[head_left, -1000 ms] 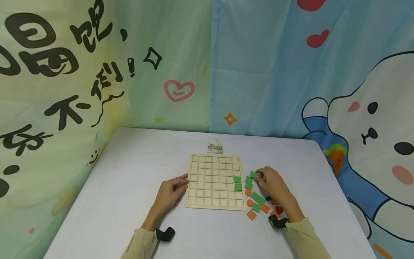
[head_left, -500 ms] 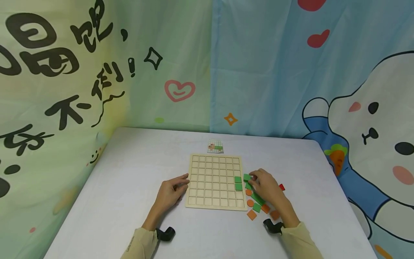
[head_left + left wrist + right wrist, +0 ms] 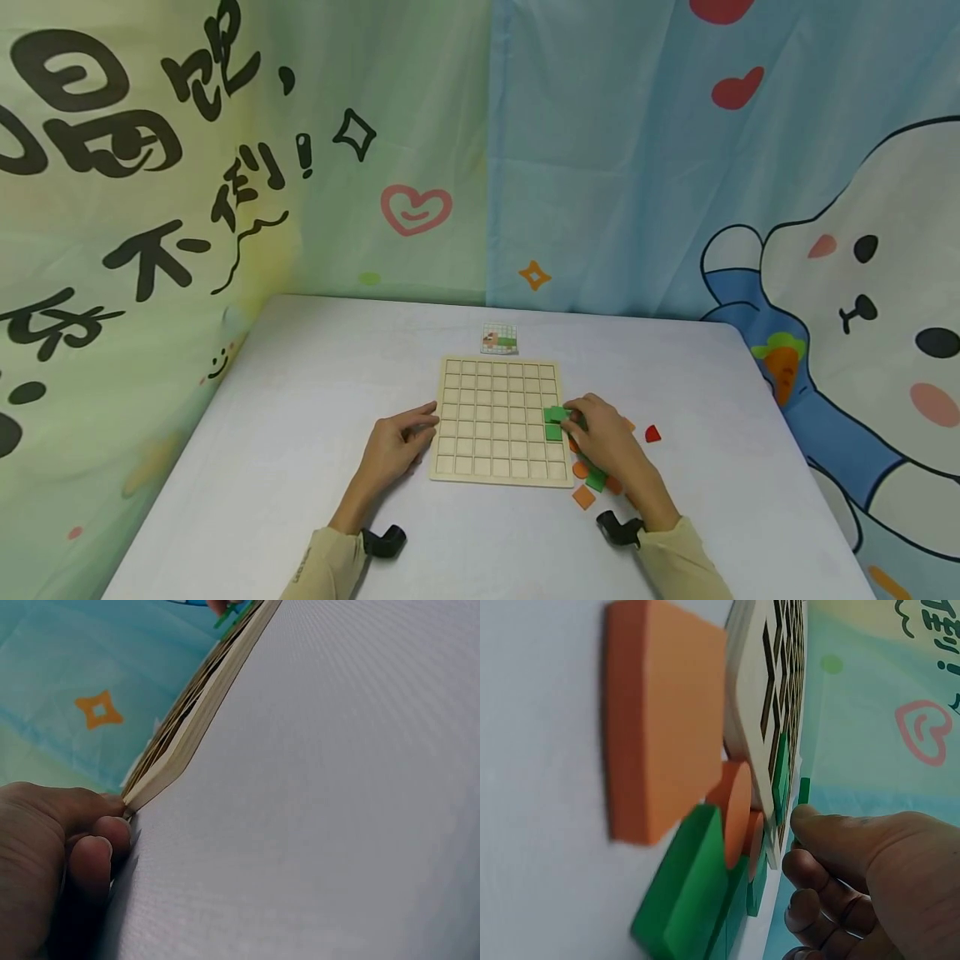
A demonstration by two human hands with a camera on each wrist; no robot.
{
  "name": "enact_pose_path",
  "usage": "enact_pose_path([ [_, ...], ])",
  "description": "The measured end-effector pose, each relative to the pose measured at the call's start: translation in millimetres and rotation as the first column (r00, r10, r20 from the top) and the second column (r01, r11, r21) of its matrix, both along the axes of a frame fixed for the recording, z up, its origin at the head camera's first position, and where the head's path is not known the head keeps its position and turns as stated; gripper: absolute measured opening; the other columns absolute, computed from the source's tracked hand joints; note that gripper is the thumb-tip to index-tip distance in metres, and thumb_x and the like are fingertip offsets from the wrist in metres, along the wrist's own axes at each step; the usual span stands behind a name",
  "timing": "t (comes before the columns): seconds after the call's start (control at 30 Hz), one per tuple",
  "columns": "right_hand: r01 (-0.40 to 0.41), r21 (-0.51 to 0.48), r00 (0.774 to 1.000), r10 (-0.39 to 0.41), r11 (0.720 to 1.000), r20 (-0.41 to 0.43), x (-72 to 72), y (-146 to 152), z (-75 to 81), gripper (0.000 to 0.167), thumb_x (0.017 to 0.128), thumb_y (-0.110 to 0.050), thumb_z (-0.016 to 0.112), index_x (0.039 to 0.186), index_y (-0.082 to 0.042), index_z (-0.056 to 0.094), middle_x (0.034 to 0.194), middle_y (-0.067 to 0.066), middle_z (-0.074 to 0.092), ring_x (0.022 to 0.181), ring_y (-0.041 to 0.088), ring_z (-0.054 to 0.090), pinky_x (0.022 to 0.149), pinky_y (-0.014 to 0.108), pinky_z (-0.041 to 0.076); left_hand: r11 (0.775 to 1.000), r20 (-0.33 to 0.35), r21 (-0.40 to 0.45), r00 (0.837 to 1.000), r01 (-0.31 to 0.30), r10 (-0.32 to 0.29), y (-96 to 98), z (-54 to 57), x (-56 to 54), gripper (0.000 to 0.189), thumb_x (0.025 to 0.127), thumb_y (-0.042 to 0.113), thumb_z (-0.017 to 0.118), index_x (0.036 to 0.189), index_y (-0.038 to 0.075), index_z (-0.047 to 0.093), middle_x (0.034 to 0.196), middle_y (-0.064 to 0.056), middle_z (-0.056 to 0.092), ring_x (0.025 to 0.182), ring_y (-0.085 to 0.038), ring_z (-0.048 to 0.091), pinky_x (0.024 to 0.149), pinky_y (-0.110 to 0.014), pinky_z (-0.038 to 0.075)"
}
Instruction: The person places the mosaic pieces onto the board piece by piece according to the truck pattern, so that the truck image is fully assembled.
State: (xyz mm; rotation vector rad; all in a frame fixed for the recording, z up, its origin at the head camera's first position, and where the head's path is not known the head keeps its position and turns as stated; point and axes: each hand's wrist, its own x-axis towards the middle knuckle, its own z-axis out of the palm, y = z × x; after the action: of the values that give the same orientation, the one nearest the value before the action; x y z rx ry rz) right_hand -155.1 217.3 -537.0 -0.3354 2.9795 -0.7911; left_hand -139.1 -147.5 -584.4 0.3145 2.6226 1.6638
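Observation:
A pale wooden grid board [image 3: 502, 479] lies on the white table, with green square tiles [image 3: 552, 432] set in its cells near the right edge. My left hand [image 3: 399, 440] rests at the board's left side, fingertips touching its edge in the left wrist view. My right hand [image 3: 606, 433] pinches a green square tile [image 3: 557, 413] between thumb and finger over the right edge. In the right wrist view that tile [image 3: 805, 791] stands up from the thumb tip, partly hidden by it.
Right of the board lie orange round pieces [image 3: 581, 470], an orange square [image 3: 583, 498], green tiles [image 3: 596, 478] and a red piece [image 3: 652, 434], some partly under my right hand. A small picture card [image 3: 498, 339] sits behind the board. Printed curtains hang beyond the table.
My right hand has moved left with the green tile, from the loose pieces to the board's right edge. The red piece came into sight. My left hand stays put.

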Motion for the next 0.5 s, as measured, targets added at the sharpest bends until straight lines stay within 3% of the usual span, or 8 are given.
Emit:
enact_pose_path([
  [0.5, -0.029, -0.001, 0.999, 0.029, 1.000, -0.013, 0.2, -10.6, -1.4, 0.031, 0.100, -0.016, 0.074, 0.126, 0.001, 0.072, 0.104, 0.008, 0.069, 0.089, 0.018, 0.062, 0.084, 0.040, 0.055, 1.000, -0.007, 0.022, 1.000, 0.001, 0.000, 0.1, 1.2, 0.9, 0.021, 0.101, 0.009, 0.071, 0.120, 0.007, 0.079, 0.144, -0.007, 0.070, 0.039, -0.008, 0.051, 0.040, -0.026, 0.046],
])
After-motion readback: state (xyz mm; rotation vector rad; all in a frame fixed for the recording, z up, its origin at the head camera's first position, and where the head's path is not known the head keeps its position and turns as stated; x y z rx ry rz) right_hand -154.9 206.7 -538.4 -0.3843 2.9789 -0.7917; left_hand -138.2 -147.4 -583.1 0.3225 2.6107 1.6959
